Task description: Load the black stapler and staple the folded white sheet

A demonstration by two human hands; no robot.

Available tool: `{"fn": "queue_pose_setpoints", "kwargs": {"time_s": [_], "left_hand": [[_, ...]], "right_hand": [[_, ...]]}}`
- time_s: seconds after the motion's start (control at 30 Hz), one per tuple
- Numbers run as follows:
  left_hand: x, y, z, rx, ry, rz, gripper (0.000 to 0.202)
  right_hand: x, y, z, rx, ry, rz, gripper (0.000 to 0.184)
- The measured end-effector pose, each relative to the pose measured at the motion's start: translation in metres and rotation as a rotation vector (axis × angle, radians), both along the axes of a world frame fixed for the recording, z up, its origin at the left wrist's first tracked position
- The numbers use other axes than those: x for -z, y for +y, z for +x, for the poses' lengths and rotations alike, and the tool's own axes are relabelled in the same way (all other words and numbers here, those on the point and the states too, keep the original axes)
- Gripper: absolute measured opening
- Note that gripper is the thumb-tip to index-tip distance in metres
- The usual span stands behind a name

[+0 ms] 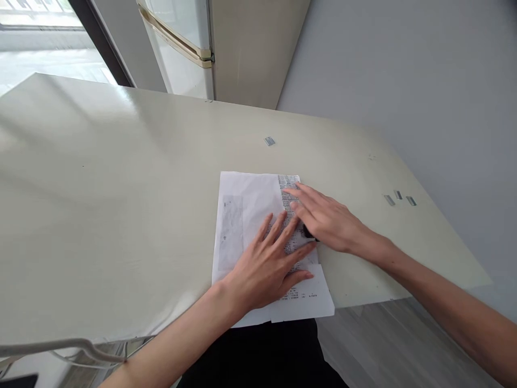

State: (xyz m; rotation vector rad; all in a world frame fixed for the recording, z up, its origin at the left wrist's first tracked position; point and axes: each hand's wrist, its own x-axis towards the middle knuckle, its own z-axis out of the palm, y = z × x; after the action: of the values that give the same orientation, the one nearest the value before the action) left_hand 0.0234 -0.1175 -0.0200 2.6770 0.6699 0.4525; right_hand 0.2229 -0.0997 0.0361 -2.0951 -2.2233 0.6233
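White paper sheets [254, 186] lie at the table's near edge, partly overlapping. Along the upper right edge runs a narrow printed strip [287, 186] with rows of small dark marks. My left hand [270, 264] is spread flat on the sheets, fingers apart. Over the strip's right side is my right hand [327, 215], its fingers stretched out and fingertips at the strip. A small black thing [308, 232] shows beneath the right palm; its kind is mostly hidden. Below the left hand, a lower white sheet [323, 302] with lines of text reaches past the table edge.
The pale table [141, 215] extends left and right. A small greyish translucent piece [269, 141] lies beyond the paper, with similar small pieces [398, 195] at right. A fridge [258, 48] and a grey wall [404, 64] stand behind. A grey cable [68, 343] runs at lower left.
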Motion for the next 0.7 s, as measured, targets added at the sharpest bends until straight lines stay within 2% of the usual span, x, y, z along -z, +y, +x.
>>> {"fn": "queue_pose_setpoints", "kwargs": {"time_s": [0.1,0.2,0.37,0.47,0.57,0.7], "left_hand": [[-0.002,0.001,-0.004,-0.005,0.026,0.022,0.056],[-0.003,0.006,-0.013,-0.015,0.057,0.043,0.057],[0.000,0.024,-0.049,-0.091,0.112,0.061,0.056],[-0.001,0.034,-0.061,-0.146,0.125,0.083,0.053],[-0.007,0.036,-0.039,-0.239,0.036,0.115,0.041],[-0.011,0.037,0.029,-0.215,-0.058,0.101,0.039]], "right_hand": [[-0.007,-0.004,0.018,0.017,0.208,0.040,0.056],[-0.005,-0.014,0.045,-0.084,0.298,0.099,0.049],[0.011,-0.033,0.100,-0.193,0.289,0.140,0.041],[0.023,-0.038,0.121,-0.249,0.341,0.170,0.032],[0.032,-0.034,0.125,-0.248,0.440,0.176,0.024],[0.036,-0.019,0.115,-0.223,0.549,0.183,0.024]]}}
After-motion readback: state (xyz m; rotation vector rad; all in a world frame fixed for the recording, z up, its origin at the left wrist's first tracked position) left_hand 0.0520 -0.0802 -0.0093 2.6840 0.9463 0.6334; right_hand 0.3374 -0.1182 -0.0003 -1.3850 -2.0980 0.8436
